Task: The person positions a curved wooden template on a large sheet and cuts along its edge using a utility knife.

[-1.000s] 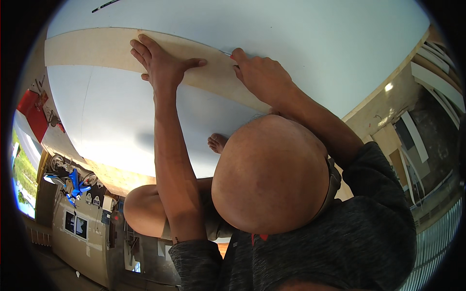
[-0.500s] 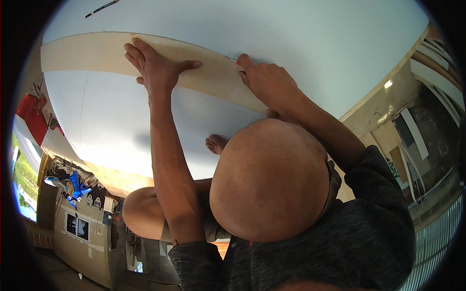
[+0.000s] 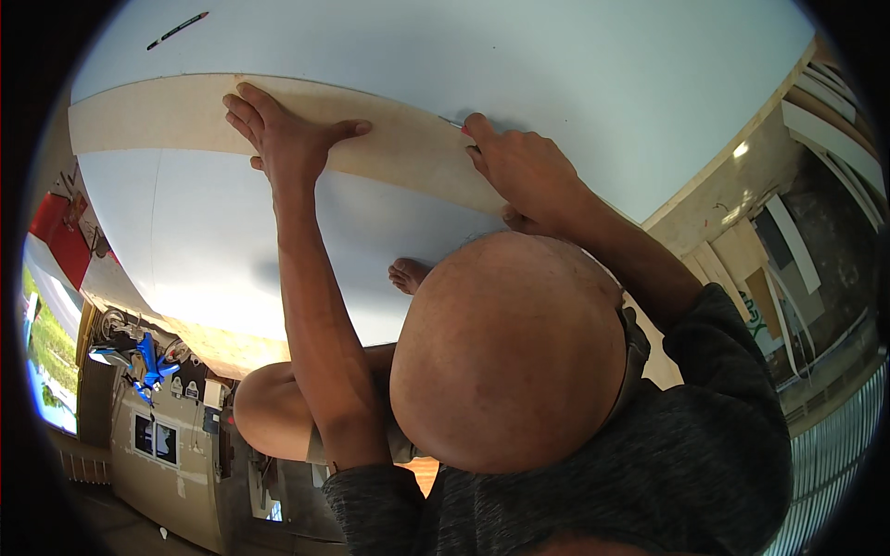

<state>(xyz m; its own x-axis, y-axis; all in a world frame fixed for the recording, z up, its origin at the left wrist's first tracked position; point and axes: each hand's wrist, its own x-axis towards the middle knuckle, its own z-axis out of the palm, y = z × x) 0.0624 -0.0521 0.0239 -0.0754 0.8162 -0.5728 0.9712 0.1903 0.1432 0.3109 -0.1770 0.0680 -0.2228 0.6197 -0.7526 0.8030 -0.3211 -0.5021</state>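
While the big pale-blue sheet (image 3: 519, 65) lies flat across most of the view, a long light wooden strip (image 3: 167, 116) rests on it as a straightedge, running from far left toward the right hand. The risk I judge greatest is the strip sliding: only the left hand (image 3: 287, 139) holds it down, near its middle, so a sideways push from the marking tool could pivot the free left end and bend the line. A lesser risk is the tool tip wandering off the strip's far edge. The left hand's grip is spread wide, palm and fingers flat on the wood, thumb stretched right. The right hand (image 3: 524, 167) is curled closed around a thin pencil-like tool (image 3: 451, 123), its point at the strip's far edge. Another dark pencil (image 3: 178, 30) lies well apart, far left on the sheet.
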